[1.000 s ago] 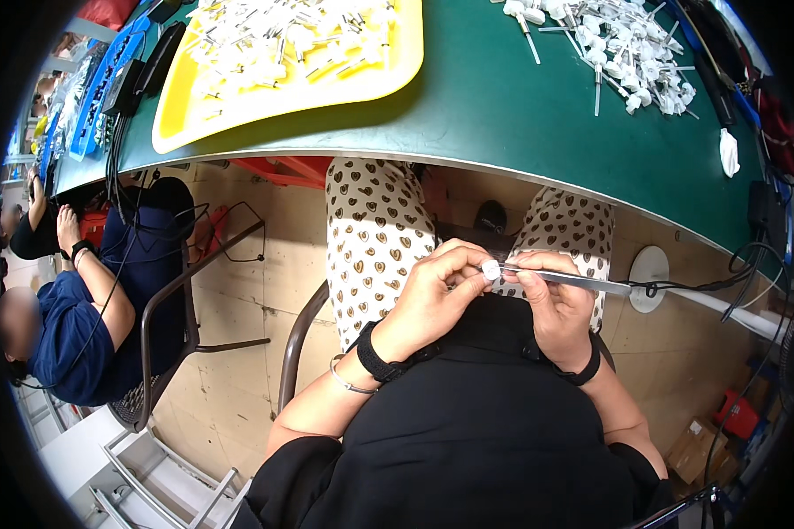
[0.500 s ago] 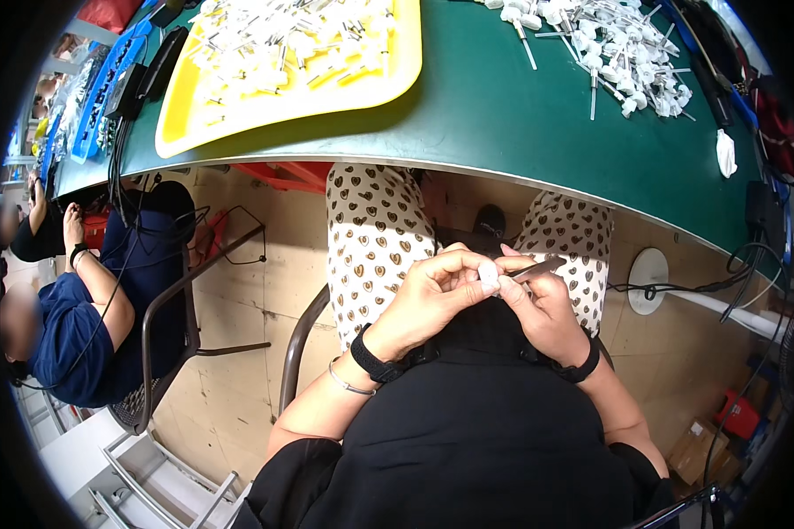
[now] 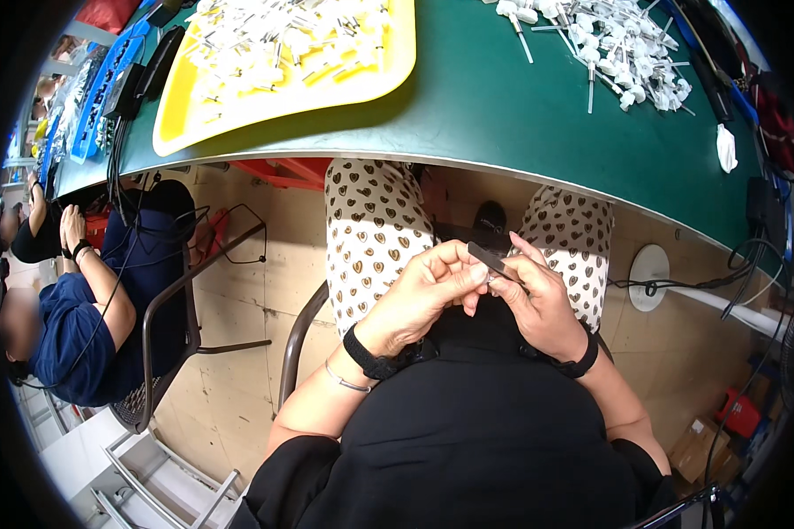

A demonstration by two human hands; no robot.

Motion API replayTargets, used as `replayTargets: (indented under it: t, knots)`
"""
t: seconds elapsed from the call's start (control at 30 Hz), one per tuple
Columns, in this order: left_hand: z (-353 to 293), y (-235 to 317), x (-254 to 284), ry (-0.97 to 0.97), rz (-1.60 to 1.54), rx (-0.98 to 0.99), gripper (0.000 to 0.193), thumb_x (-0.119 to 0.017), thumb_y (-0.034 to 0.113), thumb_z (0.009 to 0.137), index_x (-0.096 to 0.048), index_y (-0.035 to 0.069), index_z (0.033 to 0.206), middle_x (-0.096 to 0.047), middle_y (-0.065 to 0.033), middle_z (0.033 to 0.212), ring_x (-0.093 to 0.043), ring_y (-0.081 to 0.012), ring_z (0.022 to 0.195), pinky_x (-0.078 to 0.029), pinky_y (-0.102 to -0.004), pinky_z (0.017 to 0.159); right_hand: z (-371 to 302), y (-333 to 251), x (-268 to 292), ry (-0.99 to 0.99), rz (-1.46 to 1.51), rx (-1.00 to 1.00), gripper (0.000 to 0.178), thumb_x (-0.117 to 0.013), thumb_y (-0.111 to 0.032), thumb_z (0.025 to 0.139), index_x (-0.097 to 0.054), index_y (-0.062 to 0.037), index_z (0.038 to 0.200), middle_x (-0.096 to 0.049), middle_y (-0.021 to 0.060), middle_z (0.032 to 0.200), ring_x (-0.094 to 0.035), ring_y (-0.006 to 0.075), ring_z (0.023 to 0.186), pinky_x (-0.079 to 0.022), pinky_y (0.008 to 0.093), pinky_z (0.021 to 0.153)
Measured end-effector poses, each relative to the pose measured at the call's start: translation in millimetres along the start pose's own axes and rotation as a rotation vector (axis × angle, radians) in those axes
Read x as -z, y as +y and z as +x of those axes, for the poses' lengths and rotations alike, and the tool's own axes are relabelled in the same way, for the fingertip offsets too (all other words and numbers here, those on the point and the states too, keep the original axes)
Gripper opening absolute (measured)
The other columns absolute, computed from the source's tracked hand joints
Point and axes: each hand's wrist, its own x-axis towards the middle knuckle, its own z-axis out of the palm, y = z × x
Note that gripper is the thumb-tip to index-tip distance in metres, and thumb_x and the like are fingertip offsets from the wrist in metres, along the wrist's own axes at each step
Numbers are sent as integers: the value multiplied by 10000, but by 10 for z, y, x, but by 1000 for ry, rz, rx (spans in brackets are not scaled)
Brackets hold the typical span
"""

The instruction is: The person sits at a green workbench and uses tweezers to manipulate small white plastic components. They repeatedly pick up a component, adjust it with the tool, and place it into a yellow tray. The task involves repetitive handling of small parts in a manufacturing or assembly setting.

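A: Grip first, quick.
B: Left hand (image 3: 428, 295) has its fingertips pressed together, pinching the near end of a thin dark flat strip (image 3: 494, 261), maybe a tweezer or blade; can't tell which. Right hand (image 3: 538, 304) is curled, thumb and fingers closed around the same strip from the other side. Both hands touch each other at the fingertips.
A: Where's the strip?
B: Held over the lap, below the edge of the green table (image 3: 503, 115), between the knees in heart-print trousers (image 3: 370, 229). It tilts, upper end toward the left hand. Any small part at its tip is hidden by the fingers.
A: Wrists?
B: Black band on each wrist, plus a thin bracelet on the left forearm.
A: Packages, labels?
B: Yellow tray (image 3: 282, 53) on the table's left, full of small white parts. A loose pile of white plastic pieces with thin rods (image 3: 609, 44) on the right. Blue bins (image 3: 97, 97) at the far left edge. Small white disc (image 3: 650, 275) on the floor with cables.
A: Anyone else?
B: A person in dark blue (image 3: 79, 326) seated at left, own hands raised, well apart.
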Motion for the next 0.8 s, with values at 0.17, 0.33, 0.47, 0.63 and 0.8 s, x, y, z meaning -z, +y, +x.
replayTargets:
  t: [0.17, 0.33, 0.47, 0.63, 0.8]
  knots:
    - [-15, -52, 90, -100, -99, 83, 135, -704, 161, 1054, -684, 32, 1092, -732, -67, 962, -684, -106, 786, -579, -253, 700, -45, 51, 63, -143, 108, -65, 117, -656, -139, 1061, -687, -26, 1054, -720, 46, 810, -733, 235, 825, -343, 552, 1243]
    - [-39, -29, 84, -142, -7, 100, 151, -710, 138, 1045, -687, 2, 1108, -747, -107, 976, -720, -151, 826, -592, -255, 698, -74, 92, 80, -241, 282, -116, 144, -639, -157, 1078, -685, -21, 1064, -712, 35, 789, -721, 188, 795, -317, 544, 1265]
    - [-41, -17, 72, -142, 19, 94, 166, -727, 105, 1027, -688, -11, 1139, -744, -98, 991, -724, -150, 860, -605, -258, 720, -116, 143, 62, -243, 447, -199, 169, -630, -171, 1090, -688, -12, 1102, -716, 30, 849, -712, 157, 824, -301, 528, 1278]
    - [-80, 41, -103, -15, 180, -57, 233, -774, -4, 962, -685, -10, 1177, -719, -60, 1067, -690, -97, 910, -606, -255, 788, -120, 279, 3, -108, 375, -132, 222, -603, -204, 1111, -668, -2, 1172, -709, 51, 1031, -685, 141, 970, -311, 480, 1274]
    - [-50, -43, -116, 58, 563, -351, 264, -791, -24, 937, -669, 4, 1170, -671, -49, 1218, -605, -40, 918, -541, -208, 810, -66, 206, 26, 129, 334, -44, 372, -508, -338, 1149, -669, -10, 1215, -608, 83, 1240, -579, 150, 1106, -455, 332, 998]
